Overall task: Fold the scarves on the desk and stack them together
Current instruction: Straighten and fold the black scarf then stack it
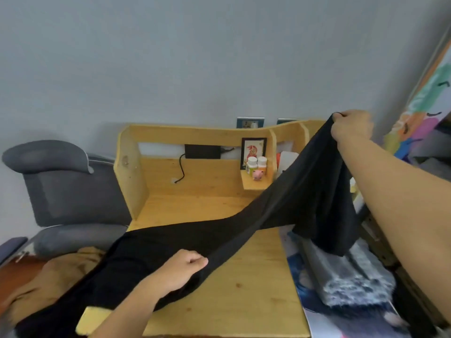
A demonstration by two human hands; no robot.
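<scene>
R hand (351, 126) is raised at the far right, fingers pinched on the top end of the black scarf (280, 203); L hand (181, 269) grips it lower down w/ curled fingers, cloth stretched taut between them above the wooden desk (251, 296). The scarf's lower end trails off the desk's left edge and out of frame. A grey-white folded scarf (346, 276) lies at the desk's right, partly behind the hanging black flap, pattern too blurred to read.

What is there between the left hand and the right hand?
In the head view, only the black scarf stretches between them: the left hand grips it low, and the right hand holds its end high above the wooden desk.
</scene>
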